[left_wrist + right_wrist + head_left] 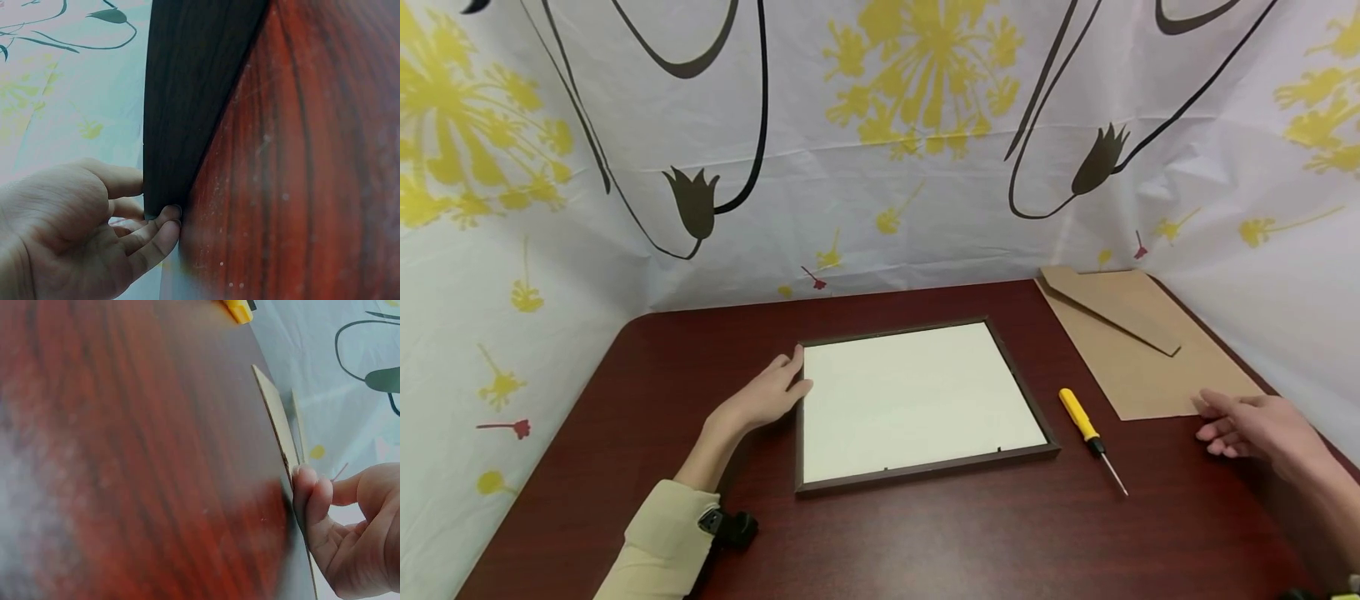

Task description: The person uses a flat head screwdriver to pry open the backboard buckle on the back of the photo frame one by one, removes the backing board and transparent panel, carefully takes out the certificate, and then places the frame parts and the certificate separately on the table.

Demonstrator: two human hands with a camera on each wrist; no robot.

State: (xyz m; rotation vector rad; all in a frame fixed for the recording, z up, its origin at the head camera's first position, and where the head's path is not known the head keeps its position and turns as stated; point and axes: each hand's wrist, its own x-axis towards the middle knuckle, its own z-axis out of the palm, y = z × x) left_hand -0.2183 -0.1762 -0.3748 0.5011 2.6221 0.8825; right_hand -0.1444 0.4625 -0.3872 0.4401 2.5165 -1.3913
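Note:
A picture frame point(928, 469) with dark brown edges lies on the table around a plain whitish panel point(917, 396). My left hand point(767, 393) grips its left side near the far corner, thumb over the rim. In the left wrist view, the fingertips bend in at the end of the dark frame side point(187, 87). To the right lies a brown backing board point(1138, 387) with a folding stand point(1108, 312) on it. Its near right corner is pinched by my right hand point(1262, 429), fingers curled at the edge in the right wrist view.
A yellow-handled screwdriver point(1079, 417) lies between frame and board, its tip toward the near side. The dark red table point(925, 550) is bordered at the back and sides by a white curtain point(880, 225) with yellow flower prints.

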